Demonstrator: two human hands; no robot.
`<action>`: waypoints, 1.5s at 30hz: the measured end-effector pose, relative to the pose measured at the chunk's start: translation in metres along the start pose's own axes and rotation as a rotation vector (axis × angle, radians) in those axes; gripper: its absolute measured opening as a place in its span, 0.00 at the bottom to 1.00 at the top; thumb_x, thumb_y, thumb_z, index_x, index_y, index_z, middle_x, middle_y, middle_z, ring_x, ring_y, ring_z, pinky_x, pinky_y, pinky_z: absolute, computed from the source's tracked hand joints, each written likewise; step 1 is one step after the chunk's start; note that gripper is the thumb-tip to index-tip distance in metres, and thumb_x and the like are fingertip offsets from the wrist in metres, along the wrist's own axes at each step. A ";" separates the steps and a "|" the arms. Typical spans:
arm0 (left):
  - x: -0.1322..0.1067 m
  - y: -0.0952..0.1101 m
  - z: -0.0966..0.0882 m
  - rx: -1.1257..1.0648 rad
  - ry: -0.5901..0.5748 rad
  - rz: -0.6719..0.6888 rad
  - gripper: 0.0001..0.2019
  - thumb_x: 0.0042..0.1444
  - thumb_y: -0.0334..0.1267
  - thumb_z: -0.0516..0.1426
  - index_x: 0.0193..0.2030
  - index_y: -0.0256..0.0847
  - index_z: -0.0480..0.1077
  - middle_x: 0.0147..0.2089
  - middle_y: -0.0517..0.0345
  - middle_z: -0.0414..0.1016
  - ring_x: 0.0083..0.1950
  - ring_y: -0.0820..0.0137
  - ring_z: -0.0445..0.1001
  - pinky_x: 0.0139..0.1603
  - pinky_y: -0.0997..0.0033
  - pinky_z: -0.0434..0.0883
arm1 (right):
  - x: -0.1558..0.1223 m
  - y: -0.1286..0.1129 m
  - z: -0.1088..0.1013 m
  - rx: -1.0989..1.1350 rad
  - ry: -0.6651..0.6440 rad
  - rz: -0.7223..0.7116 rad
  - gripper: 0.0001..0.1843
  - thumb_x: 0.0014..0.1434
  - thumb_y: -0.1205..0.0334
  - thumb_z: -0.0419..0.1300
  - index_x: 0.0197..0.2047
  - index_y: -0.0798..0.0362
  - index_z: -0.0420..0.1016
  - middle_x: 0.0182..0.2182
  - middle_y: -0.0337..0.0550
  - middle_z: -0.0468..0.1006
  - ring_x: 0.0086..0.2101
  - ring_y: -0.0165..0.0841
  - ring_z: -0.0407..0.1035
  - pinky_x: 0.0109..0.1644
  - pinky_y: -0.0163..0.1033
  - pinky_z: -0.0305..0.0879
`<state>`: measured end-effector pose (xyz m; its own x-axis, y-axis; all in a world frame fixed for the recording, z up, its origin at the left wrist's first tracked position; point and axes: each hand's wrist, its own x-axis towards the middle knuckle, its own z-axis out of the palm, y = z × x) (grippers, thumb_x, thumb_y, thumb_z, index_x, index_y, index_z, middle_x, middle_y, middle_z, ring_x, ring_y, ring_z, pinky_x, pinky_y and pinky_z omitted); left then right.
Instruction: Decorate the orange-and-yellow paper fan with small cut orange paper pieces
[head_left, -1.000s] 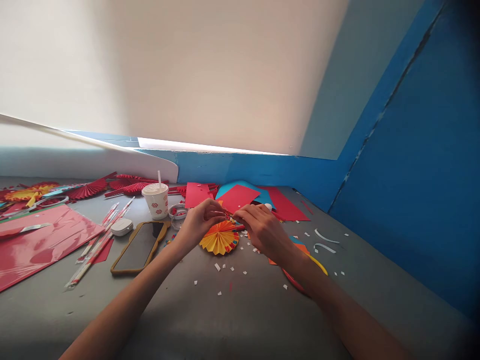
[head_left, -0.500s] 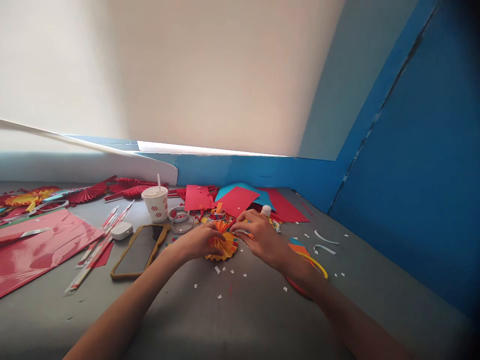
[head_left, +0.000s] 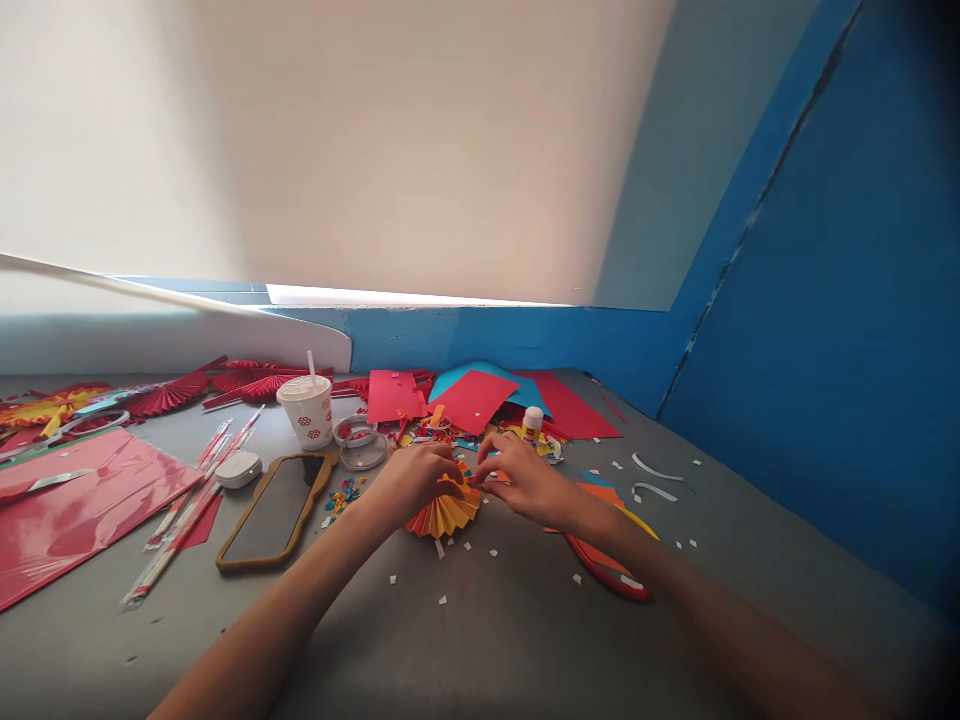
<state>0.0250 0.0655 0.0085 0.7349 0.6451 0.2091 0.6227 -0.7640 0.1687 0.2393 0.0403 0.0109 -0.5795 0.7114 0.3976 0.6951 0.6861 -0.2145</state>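
Note:
A yellow-orange pleated paper fan [head_left: 442,517] is between my hands, low over the grey table. My left hand [head_left: 424,478] is closed on its upper left side, with the fingers curled over the folds. At the fan's right edge, my right hand [head_left: 521,478] has its thumb and fingertips drawn together in a pinch. Whatever lies between those fingertips is too small to make out. My fingers hide the top of the fan. Behind my right hand stands a glue stick [head_left: 532,424] with a white cap.
Left of my hands lie a phone [head_left: 277,510], a white case [head_left: 238,469], wrapped straws [head_left: 191,515] and a paper cup [head_left: 306,412]. Red card [head_left: 480,400] and tape rolls [head_left: 362,450] lie behind. An orange-and-red round item [head_left: 607,565] sits by my right forearm. White scraps dot the table.
My left hand has moved right, further over the fan, and the fan's lower pleats now face me more. The right hand's fingertips have shifted slightly right. The view has shifted a little.

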 end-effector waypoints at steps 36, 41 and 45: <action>0.012 0.013 0.007 -0.074 -0.154 0.001 0.10 0.64 0.39 0.56 0.48 0.36 0.71 0.48 0.52 0.74 0.44 0.66 0.75 0.44 0.60 0.75 | -0.023 0.003 0.022 0.142 -0.057 0.080 0.06 0.65 0.64 0.58 0.44 0.55 0.74 0.46 0.44 0.76 0.45 0.36 0.71 0.50 0.48 0.70; 0.013 0.014 0.007 -0.086 -0.152 0.005 0.09 0.64 0.38 0.56 0.47 0.36 0.71 0.46 0.53 0.75 0.43 0.67 0.76 0.43 0.61 0.75 | -0.023 0.003 0.022 0.144 -0.051 0.085 0.06 0.65 0.64 0.58 0.43 0.55 0.74 0.45 0.44 0.76 0.45 0.36 0.71 0.49 0.48 0.70; 0.012 0.011 0.007 -0.082 -0.144 0.022 0.09 0.64 0.38 0.56 0.46 0.36 0.71 0.45 0.54 0.75 0.41 0.68 0.76 0.42 0.63 0.75 | -0.023 0.003 0.022 0.142 -0.051 0.085 0.06 0.65 0.64 0.58 0.43 0.55 0.74 0.45 0.44 0.76 0.45 0.36 0.72 0.49 0.48 0.70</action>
<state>0.0426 0.0644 0.0057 0.7827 0.6179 0.0742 0.5864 -0.7722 0.2446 0.2451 0.0294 -0.0189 -0.5441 0.7724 0.3278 0.6777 0.6349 -0.3710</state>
